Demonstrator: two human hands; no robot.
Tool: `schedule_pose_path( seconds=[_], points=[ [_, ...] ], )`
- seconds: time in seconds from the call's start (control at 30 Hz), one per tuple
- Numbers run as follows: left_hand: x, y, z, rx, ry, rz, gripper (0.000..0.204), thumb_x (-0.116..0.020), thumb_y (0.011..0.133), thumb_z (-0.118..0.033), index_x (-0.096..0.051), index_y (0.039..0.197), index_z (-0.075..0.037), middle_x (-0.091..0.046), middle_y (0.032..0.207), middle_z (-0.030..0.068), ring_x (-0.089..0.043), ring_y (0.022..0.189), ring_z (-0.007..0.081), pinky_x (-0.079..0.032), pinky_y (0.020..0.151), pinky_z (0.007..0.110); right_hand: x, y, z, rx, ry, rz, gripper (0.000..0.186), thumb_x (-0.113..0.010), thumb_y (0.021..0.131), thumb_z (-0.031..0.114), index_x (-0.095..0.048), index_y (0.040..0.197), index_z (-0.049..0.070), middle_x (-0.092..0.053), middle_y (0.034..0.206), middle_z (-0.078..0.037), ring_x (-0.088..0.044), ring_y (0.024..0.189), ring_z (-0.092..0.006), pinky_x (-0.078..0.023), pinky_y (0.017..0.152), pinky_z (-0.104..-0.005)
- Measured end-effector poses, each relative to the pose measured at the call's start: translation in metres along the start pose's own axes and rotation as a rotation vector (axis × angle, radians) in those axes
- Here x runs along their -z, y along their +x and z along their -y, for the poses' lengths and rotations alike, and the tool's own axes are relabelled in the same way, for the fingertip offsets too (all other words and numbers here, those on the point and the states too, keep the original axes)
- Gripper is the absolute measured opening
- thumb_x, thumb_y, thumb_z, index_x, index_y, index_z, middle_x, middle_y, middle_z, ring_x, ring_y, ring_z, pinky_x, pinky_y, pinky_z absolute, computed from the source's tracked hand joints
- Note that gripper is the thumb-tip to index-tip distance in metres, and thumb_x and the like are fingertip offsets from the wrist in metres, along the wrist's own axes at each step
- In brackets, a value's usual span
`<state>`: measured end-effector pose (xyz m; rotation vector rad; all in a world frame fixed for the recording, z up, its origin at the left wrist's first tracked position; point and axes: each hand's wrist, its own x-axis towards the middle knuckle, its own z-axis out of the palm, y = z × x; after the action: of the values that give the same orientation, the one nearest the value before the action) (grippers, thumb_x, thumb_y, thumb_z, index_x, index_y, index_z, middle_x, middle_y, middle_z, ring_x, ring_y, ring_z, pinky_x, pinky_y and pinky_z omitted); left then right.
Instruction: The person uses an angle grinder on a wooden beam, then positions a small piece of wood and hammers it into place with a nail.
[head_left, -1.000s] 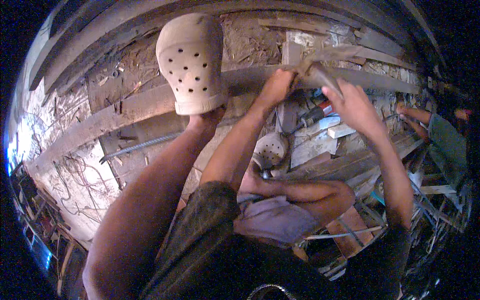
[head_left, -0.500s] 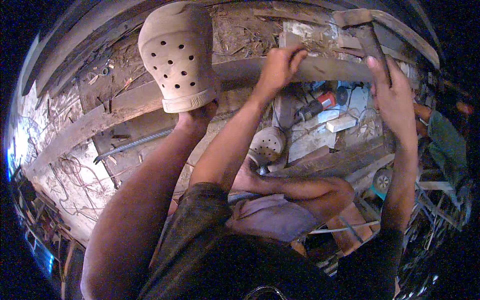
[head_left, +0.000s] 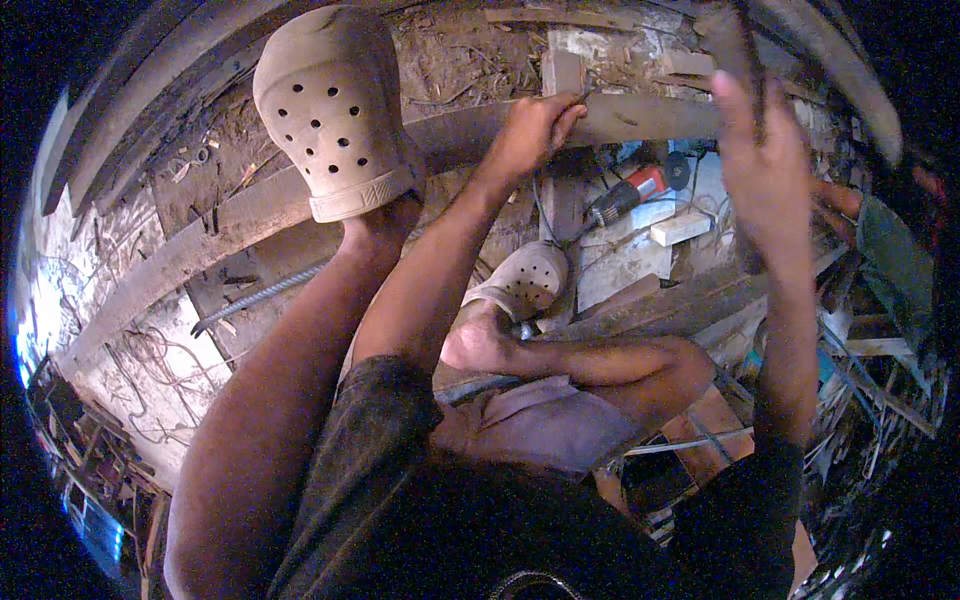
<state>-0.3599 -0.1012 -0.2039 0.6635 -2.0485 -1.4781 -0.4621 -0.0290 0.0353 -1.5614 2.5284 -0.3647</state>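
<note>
My left hand (head_left: 548, 125) pinches a thin, dark nail-like piece (head_left: 583, 96) at the long curved timber beam (head_left: 660, 122). My right hand (head_left: 762, 170), blurred by motion, grips a long hammer-like tool (head_left: 740, 45) raised to the right of the left hand, its upper end near the picture's top. A red-and-black power tool (head_left: 640, 187) lies below the beam between my hands, beside a pale wood block (head_left: 680, 228). My feet wear beige perforated clogs, one large in view at upper left (head_left: 325, 100), the other lower at centre (head_left: 525, 280).
A co-worker's hand (head_left: 840, 198) and green-clad limb (head_left: 890, 280) are at the right edge. A twisted grey bar (head_left: 255, 298) and tangled wires (head_left: 145, 375) lie at left. More timbers (head_left: 120, 120) line the upper edge; scrap wood fills the lower right.
My right hand has lifted the tool up and to the right, away from my left hand. My left hand has risen slightly and shifted left, still pinched.
</note>
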Motion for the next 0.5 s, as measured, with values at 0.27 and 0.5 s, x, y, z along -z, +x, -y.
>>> schedule_pose_path(
  seconds=[0.27, 0.5],
  points=[
    [0.0, 0.006, -0.013, 0.033, 0.01, 0.056, 0.024, -0.054, 0.089, -0.024, -0.063, 0.1, -0.004, -0.063, 0.092, 0.0206, -0.062, 0.085, 0.0371, -0.05, 0.073, 0.042, 0.0, 0.003, -0.006, 0.012, -0.046, 0.175, 0.055, -0.043, 0.091, 0.048, -0.055, 0.105, -0.004, -0.061, 0.088, -0.025, -0.06, 0.081, -0.0406, -0.046, 0.073, -0.0437],
    [-0.009, 0.005, 0.0, -0.07, -0.006, -0.028, 0.023, -0.055, 0.088, -0.022, -0.063, 0.098, -0.003, -0.063, 0.092, 0.0212, -0.062, 0.085, 0.0378, -0.049, 0.075, 0.042, -0.015, -0.01, -0.029, -0.134, -0.178, 0.416, 0.057, -0.043, 0.09, 0.05, -0.055, 0.102, -0.004, -0.06, 0.088, -0.028, -0.059, 0.088, -0.0429, -0.045, 0.075, -0.0466]
  ],
)
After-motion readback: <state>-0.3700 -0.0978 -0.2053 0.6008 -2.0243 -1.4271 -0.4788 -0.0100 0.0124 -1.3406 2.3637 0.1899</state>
